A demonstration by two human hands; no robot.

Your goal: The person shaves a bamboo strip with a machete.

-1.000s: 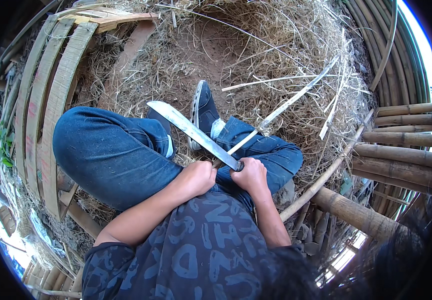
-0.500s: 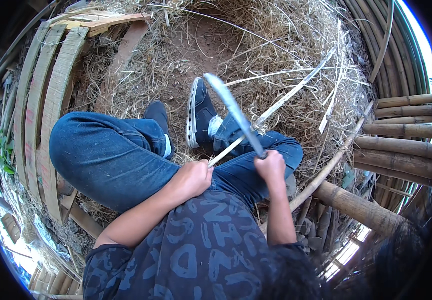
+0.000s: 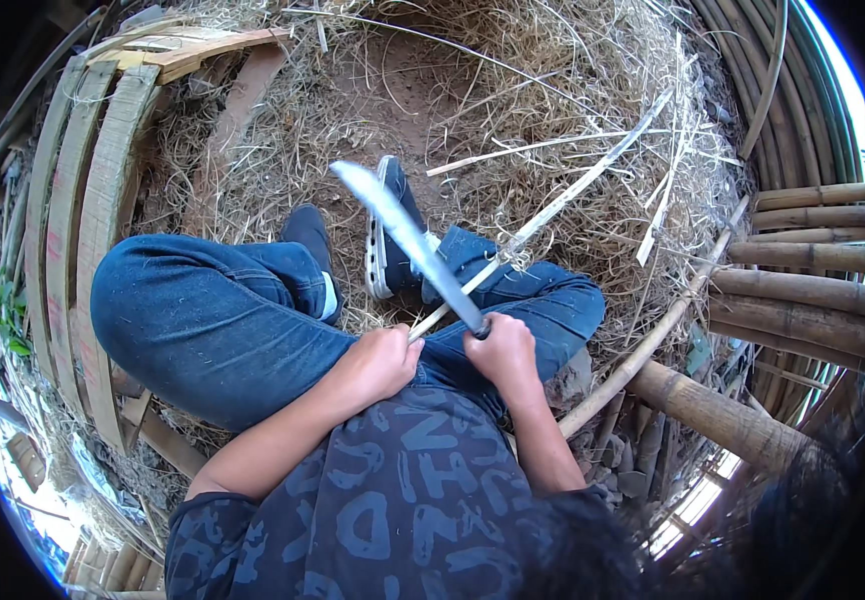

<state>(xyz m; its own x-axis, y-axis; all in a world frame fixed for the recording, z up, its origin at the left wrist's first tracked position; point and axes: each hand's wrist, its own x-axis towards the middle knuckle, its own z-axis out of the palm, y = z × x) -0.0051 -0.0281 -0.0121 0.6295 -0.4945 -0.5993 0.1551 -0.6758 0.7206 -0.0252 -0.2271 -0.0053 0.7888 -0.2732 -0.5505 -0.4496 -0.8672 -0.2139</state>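
My left hand [image 3: 385,360] is closed on the near end of a long, pale bamboo strip [image 3: 575,188], close to my waist. The strip slants away to the far right over my bent right leg, with frayed curls of fibre partway along it. In my right hand [image 3: 503,350], closed round a dark handle, is a long knife [image 3: 403,238] with a broad metal blade. The blade points to the far left and crosses over the strip just beyond my left hand. Whether its edge touches the strip I cannot tell.
Dry shavings [image 3: 573,90] cover the ground ahead of my shoes [image 3: 393,230]. Wooden slats [image 3: 103,210] stand at my left. A thick bamboo pole [image 3: 718,415] and stacked bamboo poles [image 3: 803,260] lie at my right. Loose strips [image 3: 543,145] rest on the shavings.
My right hand has drawn the knife back toward my waist and to the left, closer to my left hand. The left hand has barely moved and keeps hold of the strip.
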